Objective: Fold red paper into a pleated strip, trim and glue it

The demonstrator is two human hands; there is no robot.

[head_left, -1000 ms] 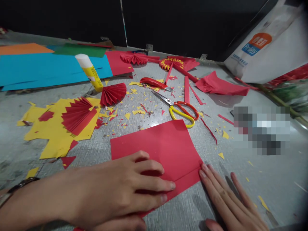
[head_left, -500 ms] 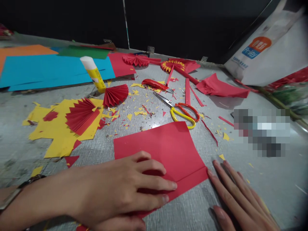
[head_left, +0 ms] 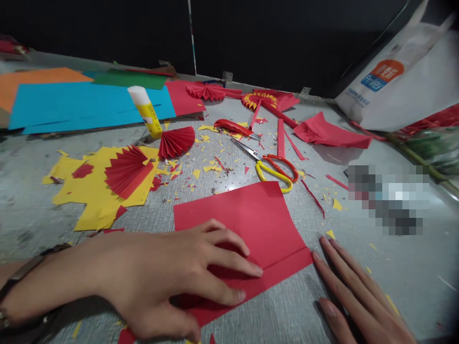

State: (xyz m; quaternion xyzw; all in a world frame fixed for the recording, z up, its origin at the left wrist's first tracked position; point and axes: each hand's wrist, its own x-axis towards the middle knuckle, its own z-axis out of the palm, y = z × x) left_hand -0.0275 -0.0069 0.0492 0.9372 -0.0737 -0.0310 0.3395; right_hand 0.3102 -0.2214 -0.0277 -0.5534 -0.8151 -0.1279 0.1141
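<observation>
A sheet of red paper [head_left: 236, 215] lies in front of me, with a narrow strip folded along its near edge. My left hand [head_left: 186, 277] rests on the sheet, fingers spread, the fingertips over the folded strip. Beside the sheet's right corner, my right hand [head_left: 355, 291] lies on the table with fingers stretched out and holds nothing. Just beyond the paper are scissors [head_left: 265, 165] with one red and one yellow handle, blades partly apart. A red-handled cutter [head_left: 234, 127] lies behind them.
Pleated red paper fans [head_left: 125, 172] sit at left, one on cut yellow paper [head_left: 96, 205]. A glue stick [head_left: 146, 112] stands before blue paper [head_left: 89, 105]. Red paper flowers [head_left: 260, 100] lie at the back, a white plastic bag [head_left: 398, 81] at right. Small scraps litter the table.
My left hand has shifted slightly, its thumb spreading away from the fingers and toward me. My right hand and the red sheet stay nearly in place. The view has turned a little.
</observation>
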